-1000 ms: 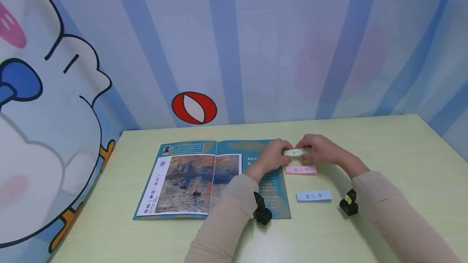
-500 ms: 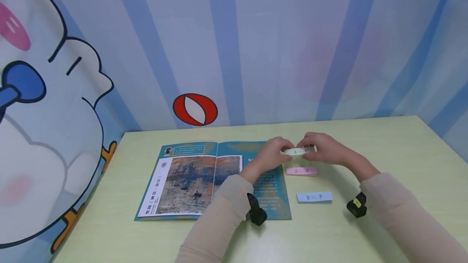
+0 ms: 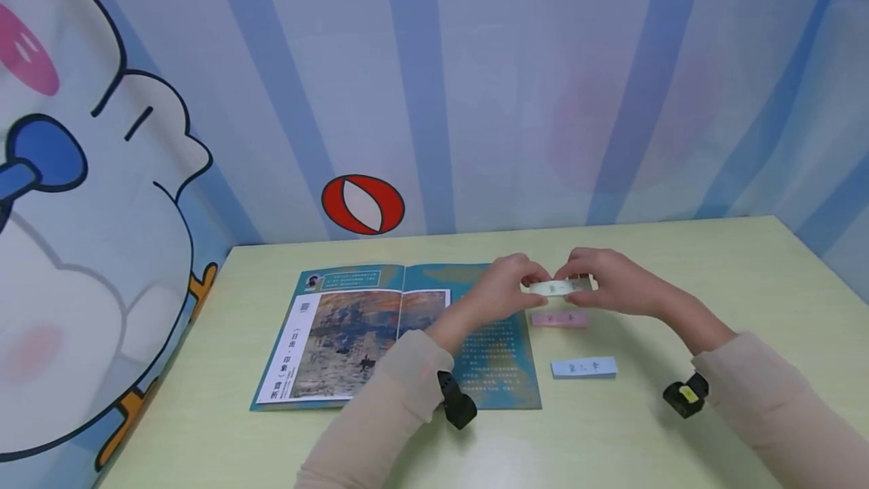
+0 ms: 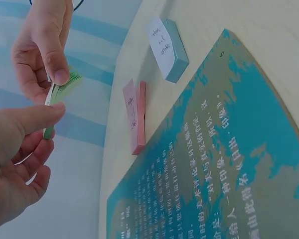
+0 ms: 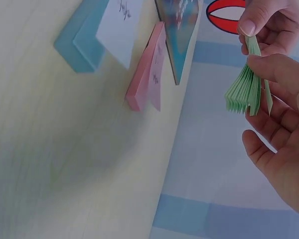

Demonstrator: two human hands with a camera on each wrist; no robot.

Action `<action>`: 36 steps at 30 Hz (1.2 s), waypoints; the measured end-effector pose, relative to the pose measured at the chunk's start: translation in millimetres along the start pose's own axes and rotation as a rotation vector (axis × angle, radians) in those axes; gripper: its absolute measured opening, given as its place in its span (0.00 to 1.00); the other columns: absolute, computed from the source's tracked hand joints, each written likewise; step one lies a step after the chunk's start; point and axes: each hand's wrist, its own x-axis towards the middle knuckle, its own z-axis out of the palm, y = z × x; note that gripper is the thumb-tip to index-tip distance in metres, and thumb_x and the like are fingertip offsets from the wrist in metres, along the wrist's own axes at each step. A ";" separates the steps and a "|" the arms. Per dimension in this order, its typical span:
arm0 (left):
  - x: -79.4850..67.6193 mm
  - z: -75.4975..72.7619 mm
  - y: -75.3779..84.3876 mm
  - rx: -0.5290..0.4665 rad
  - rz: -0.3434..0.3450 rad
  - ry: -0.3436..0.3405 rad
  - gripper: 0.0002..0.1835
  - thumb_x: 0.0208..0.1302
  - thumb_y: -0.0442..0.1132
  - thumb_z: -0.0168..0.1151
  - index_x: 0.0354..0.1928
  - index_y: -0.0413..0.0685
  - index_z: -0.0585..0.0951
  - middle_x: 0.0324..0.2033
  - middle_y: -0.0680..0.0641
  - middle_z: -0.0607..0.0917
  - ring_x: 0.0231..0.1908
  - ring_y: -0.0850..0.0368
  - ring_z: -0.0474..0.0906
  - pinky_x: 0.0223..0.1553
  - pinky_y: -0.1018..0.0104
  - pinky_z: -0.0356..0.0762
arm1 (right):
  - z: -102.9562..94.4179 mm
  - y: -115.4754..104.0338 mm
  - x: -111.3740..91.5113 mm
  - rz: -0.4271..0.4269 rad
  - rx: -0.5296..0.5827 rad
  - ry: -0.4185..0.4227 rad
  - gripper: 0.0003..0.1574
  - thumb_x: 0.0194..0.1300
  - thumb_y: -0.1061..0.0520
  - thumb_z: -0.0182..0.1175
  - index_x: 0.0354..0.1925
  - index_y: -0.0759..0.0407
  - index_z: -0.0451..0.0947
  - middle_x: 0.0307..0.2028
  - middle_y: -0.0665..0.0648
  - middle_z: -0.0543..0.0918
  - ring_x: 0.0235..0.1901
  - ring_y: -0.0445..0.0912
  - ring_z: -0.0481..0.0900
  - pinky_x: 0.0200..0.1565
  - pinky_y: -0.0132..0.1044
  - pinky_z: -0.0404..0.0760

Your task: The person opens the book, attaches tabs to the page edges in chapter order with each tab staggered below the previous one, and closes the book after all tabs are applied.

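A small pad of pale green sticky notes (image 3: 553, 288) is held between both hands above the table's far right part. My left hand (image 3: 498, 289) pinches its left end between thumb and fingers. At the other end, the thumb and fingers of my right hand (image 3: 621, 283) grip it. In the right wrist view the green sheets (image 5: 241, 92) fan apart, with one front slip standing off from the others. Just nearer than the hands lies a pink sticky-note pad (image 3: 558, 319), with handwriting on its top sheet. A blue pad (image 3: 584, 367), also written on, lies closer to me.
An open magazine (image 3: 505, 376) with a painting across its pages lies left of the pads, partly under my left forearm. The pale table (image 3: 767, 285) meets a striped blue backdrop (image 3: 509, 96) at its far edge. Each wrist carries a black camera (image 3: 686, 395).
Both forearms have swung outward, the left wrist to the left and the right wrist to the right. The green pad stays pinched between the hands and has shifted slightly right.
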 end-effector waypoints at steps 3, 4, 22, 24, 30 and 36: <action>-7.1 -4.0 6.3 -0.002 0.019 -0.012 0.13 0.59 0.38 0.65 0.47 0.46 0.82 0.34 0.52 0.78 0.36 0.59 0.74 0.38 0.77 0.71 | -0.5 -6.8 -4.5 -0.003 0.010 0.002 0.12 0.56 0.62 0.65 0.42 0.56 0.82 0.32 0.45 0.76 0.27 0.40 0.69 0.28 0.32 0.71; -9.7 -4.9 8.2 0.000 0.025 -0.016 0.14 0.59 0.39 0.64 0.47 0.46 0.82 0.34 0.52 0.78 0.37 0.59 0.74 0.38 0.77 0.71 | -0.6 -9.0 -6.1 -0.007 0.014 0.002 0.12 0.56 0.63 0.65 0.42 0.55 0.82 0.32 0.45 0.76 0.27 0.39 0.68 0.28 0.32 0.71; -50.2 -5.3 34.9 0.024 0.012 0.034 0.09 0.56 0.39 0.68 0.40 0.49 0.85 0.30 0.57 0.78 0.31 0.62 0.71 0.31 0.78 0.68 | 12.0 -34.5 -24.9 -0.093 0.107 -0.007 0.12 0.58 0.60 0.65 0.42 0.51 0.82 0.33 0.42 0.75 0.28 0.36 0.68 0.27 0.32 0.73; -54.0 -4.8 36.5 0.017 0.005 0.032 0.09 0.56 0.39 0.68 0.40 0.50 0.85 0.29 0.57 0.78 0.31 0.62 0.71 0.31 0.78 0.68 | 13.4 -36.2 -26.3 -0.096 0.103 -0.011 0.12 0.58 0.60 0.65 0.42 0.51 0.82 0.33 0.41 0.74 0.27 0.36 0.69 0.28 0.31 0.73; -65.0 -0.8 38.4 0.003 -0.004 0.034 0.08 0.55 0.38 0.69 0.38 0.50 0.85 0.29 0.57 0.78 0.31 0.63 0.72 0.31 0.78 0.68 | 20.1 -41.7 -30.9 -0.114 0.138 -0.015 0.12 0.58 0.60 0.65 0.43 0.53 0.82 0.33 0.42 0.75 0.28 0.36 0.69 0.28 0.33 0.75; -76.2 4.2 38.1 -0.020 -0.012 0.008 0.08 0.54 0.37 0.69 0.37 0.51 0.85 0.28 0.59 0.78 0.30 0.68 0.70 0.32 0.79 0.69 | 32.0 -45.4 -36.1 -0.093 0.167 -0.032 0.11 0.58 0.59 0.65 0.41 0.50 0.82 0.33 0.41 0.74 0.28 0.36 0.69 0.29 0.31 0.73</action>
